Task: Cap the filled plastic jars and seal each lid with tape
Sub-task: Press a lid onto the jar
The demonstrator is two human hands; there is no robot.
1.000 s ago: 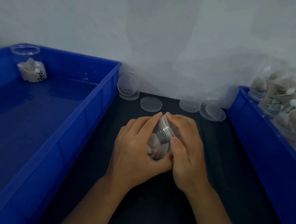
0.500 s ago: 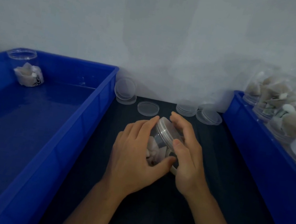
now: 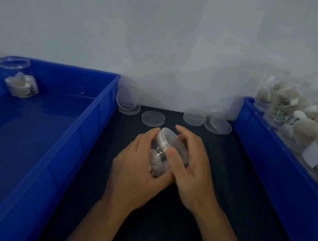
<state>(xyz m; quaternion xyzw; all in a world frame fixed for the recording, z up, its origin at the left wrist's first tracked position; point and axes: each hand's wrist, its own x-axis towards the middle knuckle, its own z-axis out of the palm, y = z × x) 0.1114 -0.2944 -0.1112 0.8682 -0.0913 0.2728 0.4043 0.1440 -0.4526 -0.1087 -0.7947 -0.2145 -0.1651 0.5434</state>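
The left hand wraps the tilted jar at picture centre over the dark table, hiding most of its pale contents. The right hand curls thumb and fingers round the lid. Loose lids lie at 12 o'clock. The blue bin at 9 holds one jar; filled jars at 2 are cut off.

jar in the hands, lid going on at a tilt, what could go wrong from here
1. The jar is tilted while the right hand works the lid, so the lid may seat crooked.
2. The left hand grips only the clear body; it could slip or turn with the lid.
3. No tape shows, so sealing may stall.
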